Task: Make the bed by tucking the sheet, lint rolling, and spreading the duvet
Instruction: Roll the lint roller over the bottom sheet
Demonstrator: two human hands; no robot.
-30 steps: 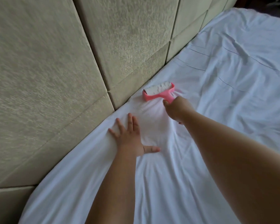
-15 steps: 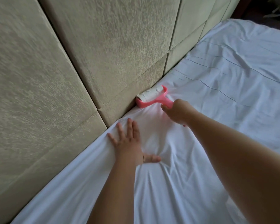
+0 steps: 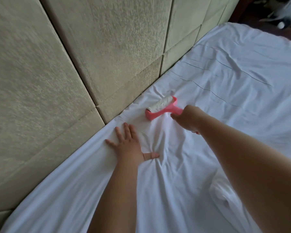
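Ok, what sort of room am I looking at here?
Most likely a bedroom: a white sheet covers a mattress set against a padded fabric headboard, and the right hand runs a pink lint roller over it.

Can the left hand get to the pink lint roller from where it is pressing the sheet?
Probably yes: the left hand lies flat on the sheet near the lint roller, with only bare sheet between. The right hand already grips its handle.
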